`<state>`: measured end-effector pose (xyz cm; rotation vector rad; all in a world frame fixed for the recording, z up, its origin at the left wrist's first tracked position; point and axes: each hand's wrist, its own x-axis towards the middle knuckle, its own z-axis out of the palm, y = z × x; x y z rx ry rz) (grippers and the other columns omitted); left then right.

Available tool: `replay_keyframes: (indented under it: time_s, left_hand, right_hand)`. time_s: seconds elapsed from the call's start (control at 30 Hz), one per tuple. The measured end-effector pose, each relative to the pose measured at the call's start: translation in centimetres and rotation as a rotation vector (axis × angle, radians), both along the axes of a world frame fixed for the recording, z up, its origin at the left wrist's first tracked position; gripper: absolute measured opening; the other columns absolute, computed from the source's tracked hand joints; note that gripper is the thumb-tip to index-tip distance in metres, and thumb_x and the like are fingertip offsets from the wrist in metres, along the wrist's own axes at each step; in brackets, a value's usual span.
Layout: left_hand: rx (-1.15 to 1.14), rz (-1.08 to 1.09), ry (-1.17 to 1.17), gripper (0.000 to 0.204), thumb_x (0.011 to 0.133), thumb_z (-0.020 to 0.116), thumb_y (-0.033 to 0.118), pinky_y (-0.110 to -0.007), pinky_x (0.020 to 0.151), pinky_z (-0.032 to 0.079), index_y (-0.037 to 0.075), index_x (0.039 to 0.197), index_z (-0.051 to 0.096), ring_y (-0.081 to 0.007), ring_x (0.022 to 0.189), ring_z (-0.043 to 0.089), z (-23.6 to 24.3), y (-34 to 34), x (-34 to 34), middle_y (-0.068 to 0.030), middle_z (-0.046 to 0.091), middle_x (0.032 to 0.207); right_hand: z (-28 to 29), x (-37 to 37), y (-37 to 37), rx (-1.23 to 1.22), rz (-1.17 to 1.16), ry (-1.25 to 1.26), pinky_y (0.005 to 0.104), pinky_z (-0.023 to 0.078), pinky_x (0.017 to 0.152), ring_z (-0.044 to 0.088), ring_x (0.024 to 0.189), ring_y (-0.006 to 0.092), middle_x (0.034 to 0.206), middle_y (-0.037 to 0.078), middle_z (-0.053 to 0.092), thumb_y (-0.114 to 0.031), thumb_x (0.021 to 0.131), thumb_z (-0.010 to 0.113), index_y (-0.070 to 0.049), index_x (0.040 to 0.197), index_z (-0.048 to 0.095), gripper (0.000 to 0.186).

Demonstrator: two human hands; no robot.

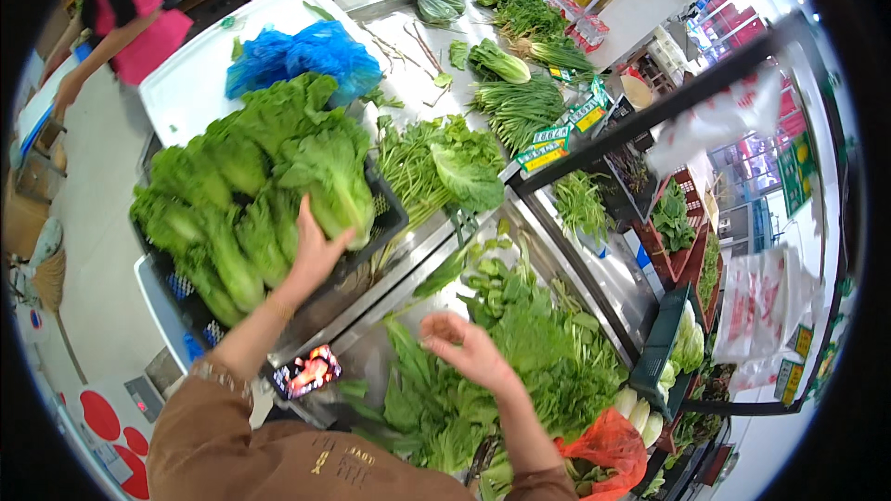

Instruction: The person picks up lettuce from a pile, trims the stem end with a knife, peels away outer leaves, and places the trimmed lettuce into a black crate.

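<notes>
My left hand (316, 247) is closed round the pale lower end of a lettuce head (327, 176). This head lies at the right side of a black plastic crate (382, 213) heaped with several more green lettuce heads (218, 167). Above the steel counter, my right hand (471, 351) holds nothing; its fingers are slightly curled, with a gap between them and the thumb. Below it spreads a pile of loose leafy greens (548, 343). To the right of the crate, a bunch of thin-stemmed greens (408, 162) and a broad-leaved lettuce (467, 174) lie on the counter.
A blue plastic bag (311, 60) rests on a white foam box (200, 83) behind the crate. A lit phone (308, 372) lies by my left forearm. A black frame bar (668, 111) crosses the right side. At far left stands a person in pink (139, 23).
</notes>
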<state>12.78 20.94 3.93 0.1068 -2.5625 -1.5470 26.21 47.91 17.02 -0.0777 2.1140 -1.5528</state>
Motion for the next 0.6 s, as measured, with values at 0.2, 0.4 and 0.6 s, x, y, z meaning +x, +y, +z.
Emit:
replay_keyframes:
  time_s: [0.2,0.4,0.6]
  left_hand:
    - [-0.292,-0.154,-0.216,0.118,0.063,0.087,0.037,-0.053,0.112,0.022,0.003,0.15,0.015,-0.0521,0.135,0.022,4.8,3.0,4.9,-0.0374,0.009,0.149]
    - [-0.379,-0.179,-0.458,0.098,0.068,0.079,0.03,-0.054,0.108,0.025,0.0,0.146,0.026,-0.0551,0.131,0.026,3.8,2.8,4.4,-0.0406,0.011,0.147]
    - [-0.086,-0.176,-0.533,0.085,0.068,0.087,0.015,-0.047,0.106,0.033,0.01,0.139,0.039,-0.0403,0.13,0.037,2.2,-2.3,4.1,-0.0271,0.026,0.144]
  right_hand:
    - [-7.8,-25.8,10.7,0.131,-0.204,0.062,0.0289,0.053,0.073,0.065,0.08,0.014,0.094,0.007,0.068,-0.014,0.088,0.061,-0.001,0.111,0.062,0.026]
    - [-17.1,-48.3,25.6,0.766,-0.658,0.563,0.0385,0.05,0.085,0.064,0.097,0.0339,0.108,0.022,0.065,-0.035,0.081,0.069,0.004,0.116,0.056,0.054]
    - [-18.6,-60.7,23.7,1.285,-0.575,0.594,0.0482,0.029,0.11,0.038,0.135,0.0338,0.147,0.021,0.037,-0.058,0.073,0.072,0.0,0.147,0.025,0.105]
